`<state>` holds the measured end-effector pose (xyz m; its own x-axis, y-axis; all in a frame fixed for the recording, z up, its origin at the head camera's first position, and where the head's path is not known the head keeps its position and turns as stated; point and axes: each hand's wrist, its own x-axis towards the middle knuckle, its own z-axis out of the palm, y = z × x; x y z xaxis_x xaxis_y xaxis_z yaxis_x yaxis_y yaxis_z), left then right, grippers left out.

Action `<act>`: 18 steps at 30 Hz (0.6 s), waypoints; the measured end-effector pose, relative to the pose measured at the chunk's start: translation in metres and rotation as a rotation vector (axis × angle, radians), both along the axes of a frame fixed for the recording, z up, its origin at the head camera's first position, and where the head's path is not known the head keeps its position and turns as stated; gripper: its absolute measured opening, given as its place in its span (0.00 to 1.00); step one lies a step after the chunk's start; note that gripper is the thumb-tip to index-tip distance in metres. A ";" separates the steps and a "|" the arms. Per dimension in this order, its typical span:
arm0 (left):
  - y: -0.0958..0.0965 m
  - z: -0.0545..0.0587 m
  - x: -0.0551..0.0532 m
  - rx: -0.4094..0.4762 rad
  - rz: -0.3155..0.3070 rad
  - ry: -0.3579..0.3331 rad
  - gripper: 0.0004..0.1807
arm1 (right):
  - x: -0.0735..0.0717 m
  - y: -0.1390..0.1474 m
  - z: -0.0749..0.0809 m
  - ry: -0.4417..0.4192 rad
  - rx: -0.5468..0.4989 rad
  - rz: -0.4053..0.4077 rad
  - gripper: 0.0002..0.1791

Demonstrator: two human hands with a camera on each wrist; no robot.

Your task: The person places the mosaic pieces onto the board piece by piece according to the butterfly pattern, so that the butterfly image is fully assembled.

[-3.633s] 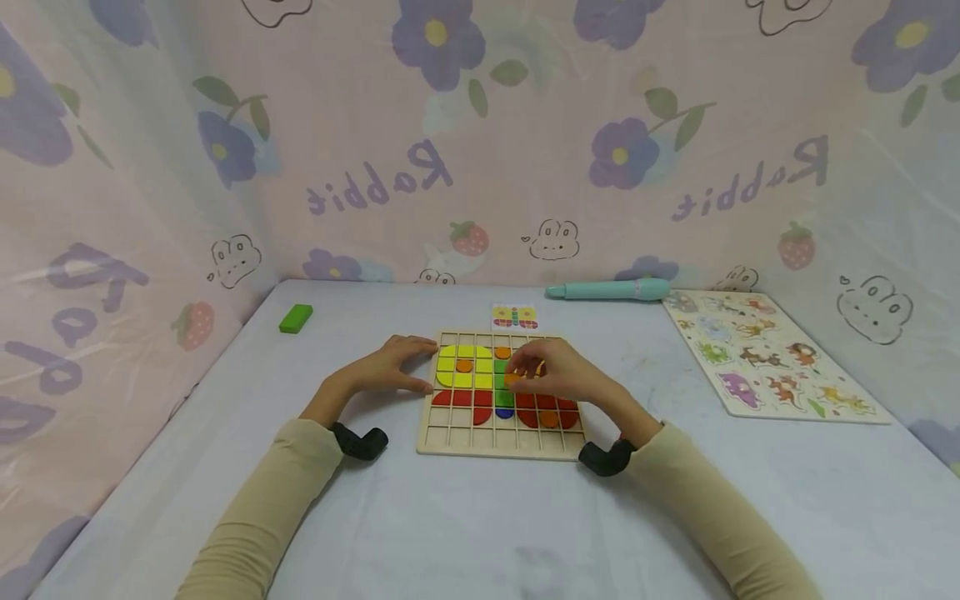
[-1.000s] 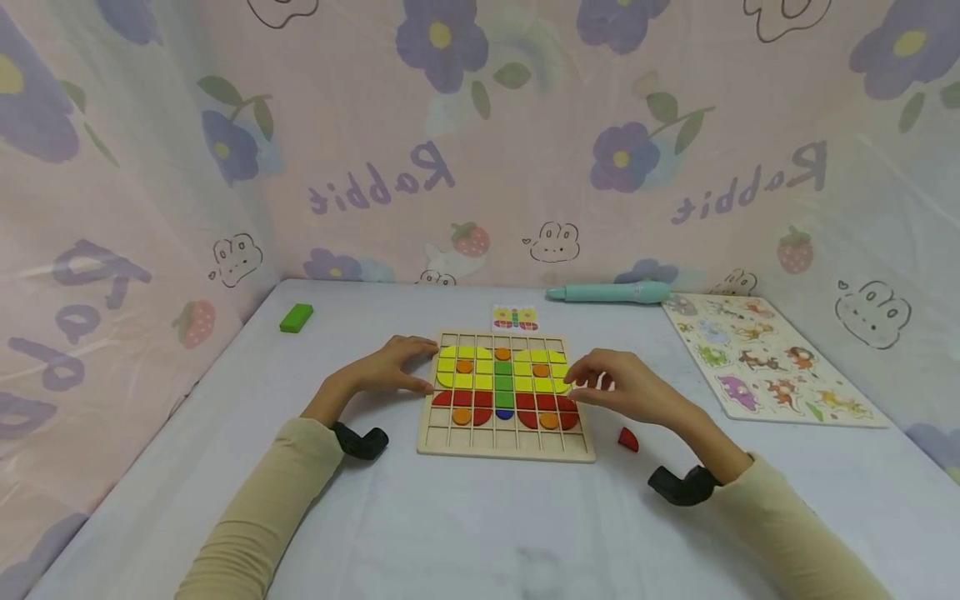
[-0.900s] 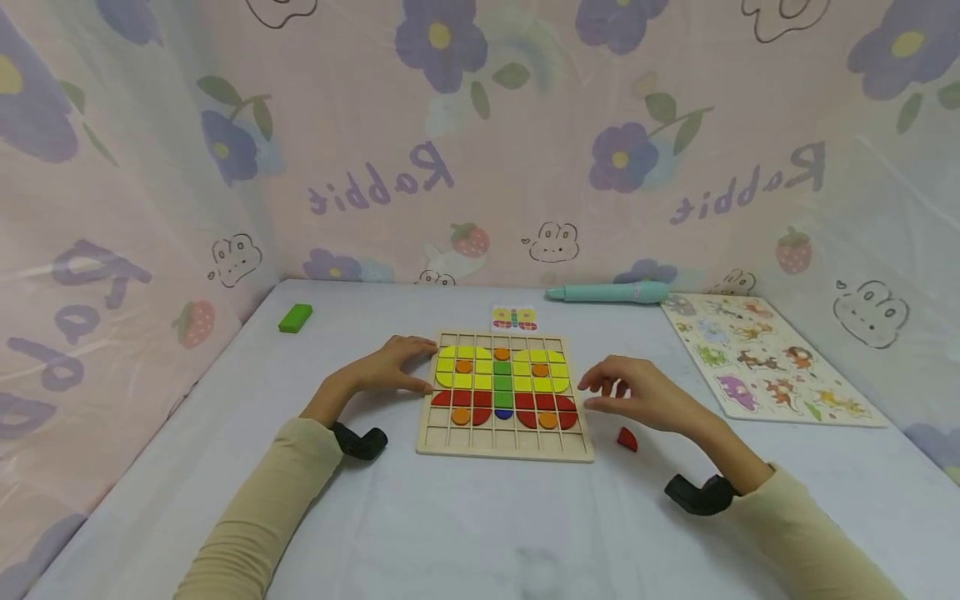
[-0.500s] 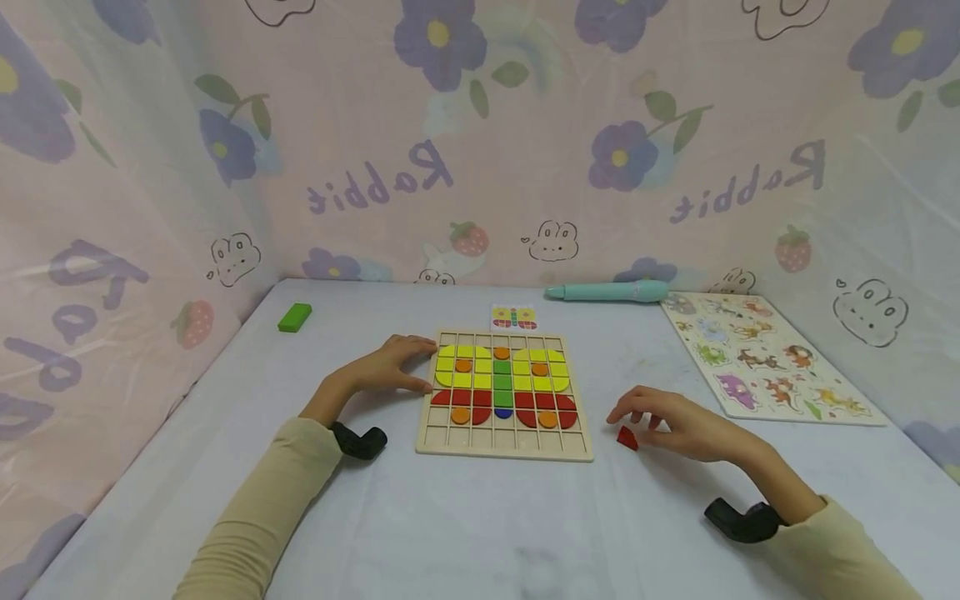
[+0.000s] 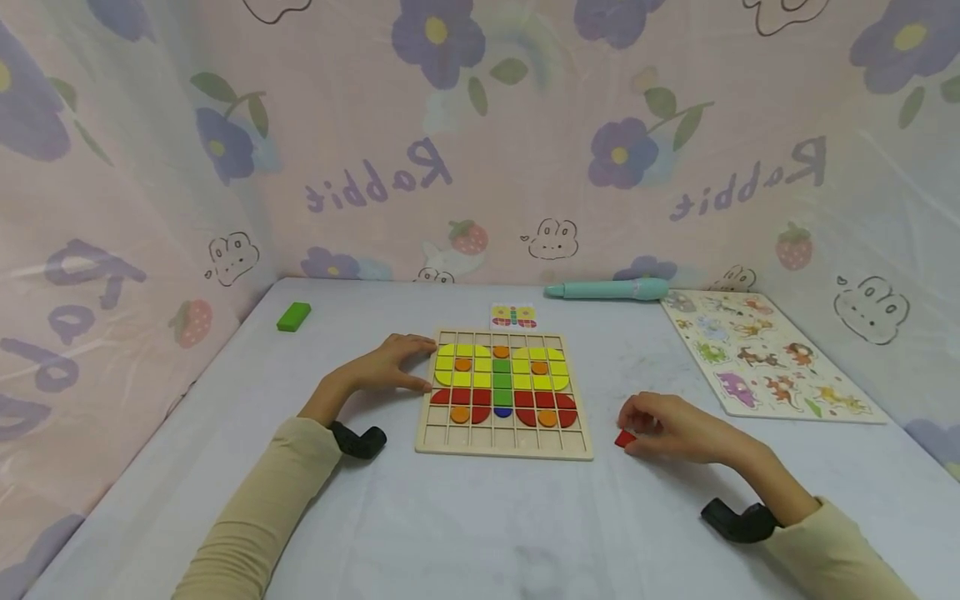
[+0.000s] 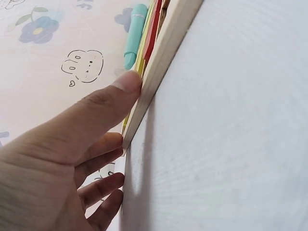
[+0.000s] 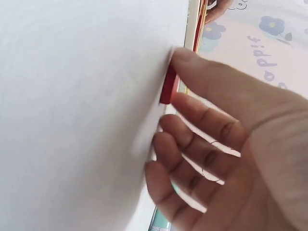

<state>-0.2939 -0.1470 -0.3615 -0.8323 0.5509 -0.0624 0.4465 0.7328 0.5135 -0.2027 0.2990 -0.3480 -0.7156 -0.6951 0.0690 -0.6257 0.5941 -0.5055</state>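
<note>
A wooden grid board [image 5: 504, 444] lies flat, filled with yellow, red, green, orange and blue pieces in a butterfly shape. My left hand [image 5: 386, 364] rests at its left edge, thumb and fingertips spread along the rim; the left wrist view shows the thumb [image 6: 126, 83] against the wood. Right of the board, my right hand [image 5: 678, 427] pinches a small red quarter-circle piece [image 5: 624, 438] between thumb and forefinger, low at the tabletop. Fingers partly cover that piece. In the right wrist view the red piece [image 7: 168, 85] shows edge-on below the thumb tip.
Behind the board lies a small butterfly picture card [image 5: 513, 316]. A green block [image 5: 294, 317] sits far left. At the back lies a teal pen-shaped object [image 5: 607, 290], beside an animal puzzle board [image 5: 772, 354] on the right. A printed cloth wall encloses the table.
My right hand has gone from over the board, where it held an orange piece, rightward to the red piece, and now pinches it. An orange disc has appeared at the board's lower left.
</note>
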 end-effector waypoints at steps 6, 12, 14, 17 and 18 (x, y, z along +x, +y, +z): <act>0.000 0.000 0.001 0.001 -0.004 -0.003 0.42 | 0.003 0.000 0.002 -0.042 -0.014 0.061 0.16; 0.000 0.001 0.000 0.002 -0.007 0.001 0.42 | 0.002 0.001 0.004 -0.033 -0.021 0.082 0.12; 0.000 0.001 0.000 0.002 -0.007 0.001 0.42 | 0.001 0.001 0.005 -0.044 -0.005 0.057 0.11; 0.000 0.001 0.000 0.001 -0.001 -0.006 0.42 | -0.001 0.001 0.005 -0.043 0.016 0.029 0.11; 0.000 0.001 0.001 0.002 0.000 -0.008 0.42 | -0.002 0.001 0.005 -0.034 0.015 0.023 0.11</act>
